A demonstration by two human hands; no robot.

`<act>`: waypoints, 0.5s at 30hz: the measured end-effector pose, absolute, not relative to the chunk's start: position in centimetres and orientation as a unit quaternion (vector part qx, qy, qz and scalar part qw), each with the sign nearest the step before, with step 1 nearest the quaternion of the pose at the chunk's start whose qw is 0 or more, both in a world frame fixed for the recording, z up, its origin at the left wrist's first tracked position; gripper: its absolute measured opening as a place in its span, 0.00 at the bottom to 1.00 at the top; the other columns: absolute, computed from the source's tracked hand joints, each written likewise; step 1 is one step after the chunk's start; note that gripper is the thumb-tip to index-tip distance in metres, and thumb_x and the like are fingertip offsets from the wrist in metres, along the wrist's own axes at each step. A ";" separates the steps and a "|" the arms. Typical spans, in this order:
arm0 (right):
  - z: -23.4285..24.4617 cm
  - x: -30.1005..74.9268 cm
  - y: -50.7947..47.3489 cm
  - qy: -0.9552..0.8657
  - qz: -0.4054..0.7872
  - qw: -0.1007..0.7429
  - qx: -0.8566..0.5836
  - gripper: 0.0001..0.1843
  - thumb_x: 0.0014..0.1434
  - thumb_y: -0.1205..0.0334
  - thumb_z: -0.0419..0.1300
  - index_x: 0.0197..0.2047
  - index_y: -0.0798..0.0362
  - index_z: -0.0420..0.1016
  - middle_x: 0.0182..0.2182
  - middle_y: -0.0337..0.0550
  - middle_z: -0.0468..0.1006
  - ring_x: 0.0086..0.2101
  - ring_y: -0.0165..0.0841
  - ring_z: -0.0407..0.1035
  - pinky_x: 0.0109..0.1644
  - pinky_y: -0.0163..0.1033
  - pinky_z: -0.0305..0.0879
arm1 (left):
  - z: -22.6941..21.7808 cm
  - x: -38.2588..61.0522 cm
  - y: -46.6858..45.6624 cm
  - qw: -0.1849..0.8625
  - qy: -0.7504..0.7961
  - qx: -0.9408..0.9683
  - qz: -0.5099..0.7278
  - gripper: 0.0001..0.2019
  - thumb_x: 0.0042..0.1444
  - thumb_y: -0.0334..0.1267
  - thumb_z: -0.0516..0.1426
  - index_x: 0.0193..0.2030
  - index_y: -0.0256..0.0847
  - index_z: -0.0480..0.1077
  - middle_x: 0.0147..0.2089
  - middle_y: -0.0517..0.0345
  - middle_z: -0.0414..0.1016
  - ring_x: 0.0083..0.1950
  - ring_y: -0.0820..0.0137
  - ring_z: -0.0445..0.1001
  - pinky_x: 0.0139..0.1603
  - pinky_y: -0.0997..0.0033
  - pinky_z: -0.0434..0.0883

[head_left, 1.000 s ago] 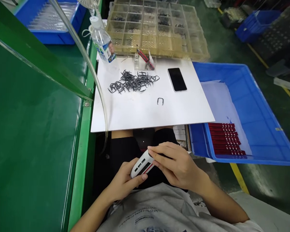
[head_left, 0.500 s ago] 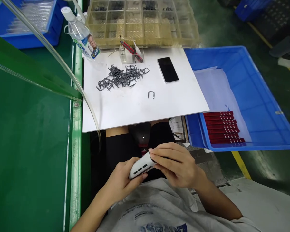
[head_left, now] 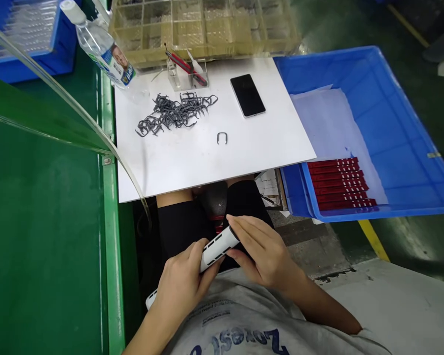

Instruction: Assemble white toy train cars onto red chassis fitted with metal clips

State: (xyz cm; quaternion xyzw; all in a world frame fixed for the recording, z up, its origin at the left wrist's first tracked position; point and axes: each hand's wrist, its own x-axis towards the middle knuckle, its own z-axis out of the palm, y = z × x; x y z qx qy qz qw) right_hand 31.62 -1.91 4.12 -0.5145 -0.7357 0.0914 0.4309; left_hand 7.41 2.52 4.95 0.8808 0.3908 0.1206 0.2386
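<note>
White slotted bar (head_left: 218, 249) slants across lower centre of frame. Left hand (head_left: 181, 276) wrapped round it; right hand (head_left: 266, 251) has fingers and thumb on its upper-right end. Dark clip pile (head_left: 175, 112) upper centre, on white board (head_left: 188, 162).

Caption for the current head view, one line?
Left hand grips a slotted white part, right hand at its end, near a white board bearing dark U-shaped pieces and a phone.
</note>
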 end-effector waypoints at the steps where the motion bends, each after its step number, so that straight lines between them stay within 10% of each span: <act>1: 4.2 31.6 -1.9 -0.741 0.095 0.423 -0.513 0.30 0.77 0.63 0.63 0.76 0.66 0.68 0.62 0.66 0.84 0.63 0.49 0.79 0.66 0.58 0.84 | 5.0 7.5 2.4 0.225 0.391 0.885 0.116 0.14 0.81 0.50 0.53 0.59 0.43 0.68 0.39 0.57 0.83 0.29 0.63 0.83 0.26 0.68 0.74; 15: 5.3 33.2 -1.5 -0.818 -0.007 0.325 -0.476 0.26 0.76 0.58 0.66 0.65 0.75 0.78 0.56 0.70 0.87 0.55 0.52 0.83 0.59 0.55 0.87 | 6.2 7.9 2.2 0.147 0.368 0.916 0.066 0.17 0.83 0.52 0.47 0.60 0.42 0.66 0.38 0.57 0.83 0.30 0.60 0.85 0.23 0.65 0.73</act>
